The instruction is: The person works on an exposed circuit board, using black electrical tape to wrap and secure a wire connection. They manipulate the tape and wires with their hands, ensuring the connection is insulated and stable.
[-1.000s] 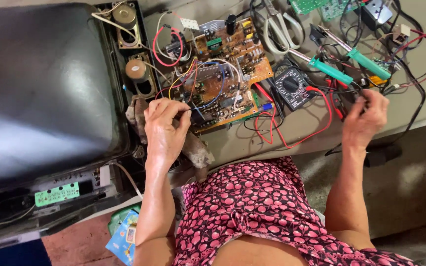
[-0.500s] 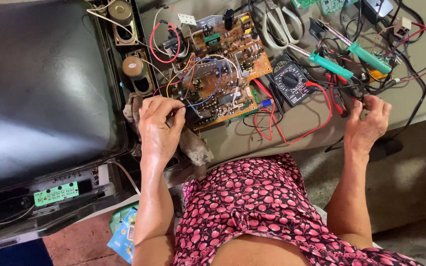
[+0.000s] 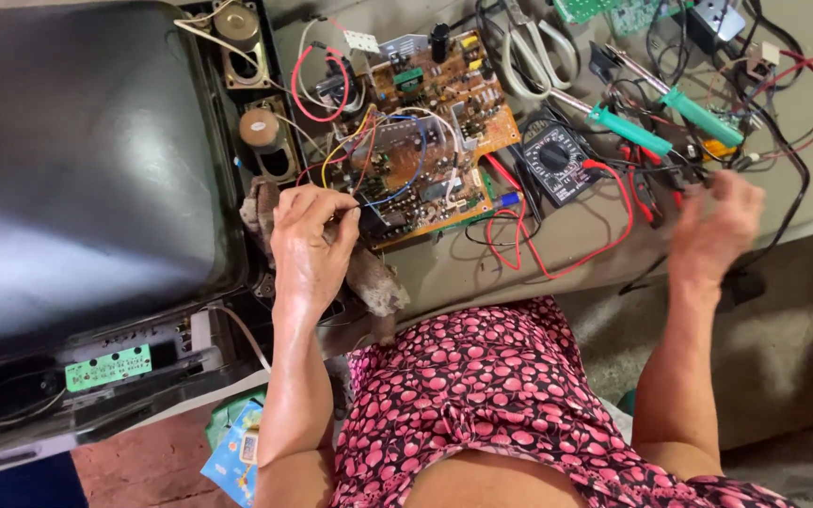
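Observation:
My left hand (image 3: 308,246) rests on a dirty rag (image 3: 374,280) at the left edge of a brown circuit board (image 3: 430,122). Its thumb and fingers pinch a thin wire (image 3: 339,218) beside the board's tangle of coloured wires. My right hand (image 3: 719,228) is blurred with motion over the red and black probe leads (image 3: 646,183) near the table's front edge. Whether it grips a lead is unclear. A black multimeter (image 3: 553,160) lies between the board and that hand.
A large set with a dark screen (image 3: 77,169) fills the left, with two round speakers (image 3: 261,132) along its edge. Two green-handled screwdrivers (image 3: 630,130), scissors (image 3: 538,52) and tangled cables lie at the back right. A small green board (image 3: 107,367) sits low on the set.
My right hand has slid right and towards me along the probe leads and is now blurred. My left hand has stayed on the rag by the board.

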